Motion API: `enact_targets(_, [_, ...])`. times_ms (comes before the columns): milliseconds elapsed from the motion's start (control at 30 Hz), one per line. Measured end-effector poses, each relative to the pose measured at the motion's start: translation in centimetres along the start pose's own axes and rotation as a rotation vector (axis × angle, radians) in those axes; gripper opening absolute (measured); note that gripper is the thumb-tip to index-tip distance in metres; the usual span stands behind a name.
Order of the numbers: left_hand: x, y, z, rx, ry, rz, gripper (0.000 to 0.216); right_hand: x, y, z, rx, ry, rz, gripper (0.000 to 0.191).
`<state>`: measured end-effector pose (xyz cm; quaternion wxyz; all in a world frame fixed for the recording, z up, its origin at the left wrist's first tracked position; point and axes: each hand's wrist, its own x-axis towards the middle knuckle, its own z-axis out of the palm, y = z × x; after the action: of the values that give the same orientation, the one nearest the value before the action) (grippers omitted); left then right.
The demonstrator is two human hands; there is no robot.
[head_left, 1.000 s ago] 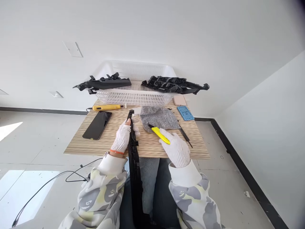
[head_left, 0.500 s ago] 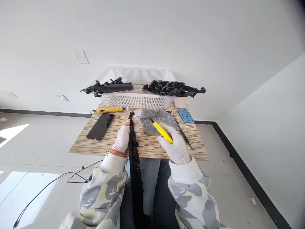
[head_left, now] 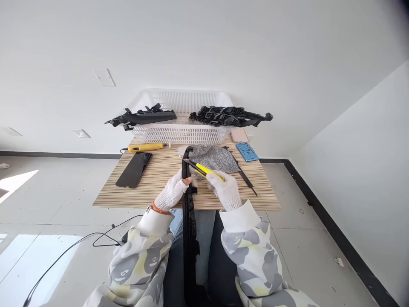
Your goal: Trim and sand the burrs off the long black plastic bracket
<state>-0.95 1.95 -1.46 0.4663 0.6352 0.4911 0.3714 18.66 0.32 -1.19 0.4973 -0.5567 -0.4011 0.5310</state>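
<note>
My left hand (head_left: pixel 175 187), in a white knit glove with the thumb bare, grips a long black plastic trim piece (head_left: pixel 189 221) near its upper end. The piece stretches down from the tabletop toward my lap. In my gloved right hand (head_left: pixel 225 187) is a yellow utility knife (head_left: pixel 207 170), pointing left. Its dark tip lies over the upper part of the black piece; whether it touches cannot be made out. Behind the knife a grey speckled cloth (head_left: pixel 214 157) lies on the table.
A white plastic basket (head_left: pixel 182 135) at the back carries black plastic parts (head_left: pixel 230 116) across its rim. On the striped table (head_left: pixel 108 197) lie a black phone (head_left: pixel 134 170), a yellow corded tool (head_left: pixel 145 147), a thin black tool (head_left: pixel 245 177) and a blue card-like item (head_left: pixel 247 152).
My right hand has brought the knife left and onto the black piece's upper end. My left hand and the piece have shifted right, and the left thumb now lies across it.
</note>
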Motion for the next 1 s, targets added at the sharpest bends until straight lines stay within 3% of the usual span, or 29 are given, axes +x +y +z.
enact_targets(67, [-0.4,0.2,-0.1,0.045,-0.009,0.002,0.037,-0.1,0.1,-0.2,0.041,0.077,-0.022,0.051])
enact_targets(167, [-0.8,0.1,0.0,0.097,0.048,-0.031,0.038,-0.3,0.1,-0.5,0.014,-0.032,0.004,0.049])
enact_targets(300, [-0.9,-0.1,0.1,0.089,0.058,-0.042,0.037,-0.4,0.1,-0.9,0.025,0.015,0.006,0.051])
enact_targets(600, [-0.9,0.0,0.1,0.175,0.055,0.011,0.047,-0.6,0.0,-0.8,-0.09,-0.088,0.041,0.047])
enact_targets(833, [-1.2,0.5,0.3,0.25,0.035,0.001,0.047,-0.8,-0.2,-1.0,-0.088,-0.047,0.025,0.045])
enact_targets(933, [-1.2,0.9,0.3,0.241,-0.027,0.036,0.048,-0.9,-0.3,-1.0,-0.033,0.062,0.02,0.048])
enact_targets(1000, [-1.1,1.0,0.3,0.263,-0.035,0.035,0.049,-0.9,-0.2,-1.1,-0.048,0.031,0.008,0.048])
